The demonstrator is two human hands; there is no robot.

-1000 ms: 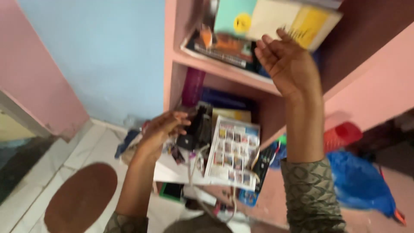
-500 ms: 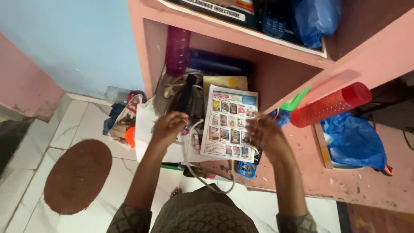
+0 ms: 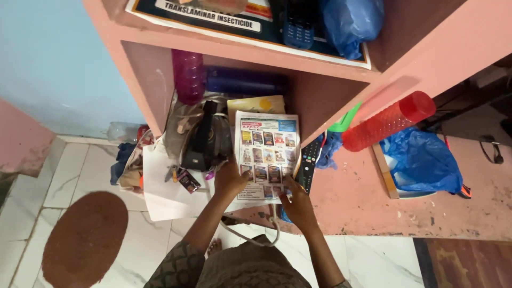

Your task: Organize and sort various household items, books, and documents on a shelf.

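Now both hands sit on the leaflet (image 3: 265, 154), low in the pink shelf (image 3: 144, 90). Left hand (image 3: 229, 180) presses its 7 o'clock corner, fingers curled on the paper. Right hand (image 3: 297, 204) pinches the 5 o'clock corner, touching the remote (image 3: 308, 162) at 3 o'clock. Black iron (image 3: 207, 141) lies at 9 o'clock of the leaflet; red bottle (image 3: 388, 120) at 2 o'clock.

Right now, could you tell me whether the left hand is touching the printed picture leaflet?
Touching: the head view shows the left hand lying on the leaflet's lower left edge.
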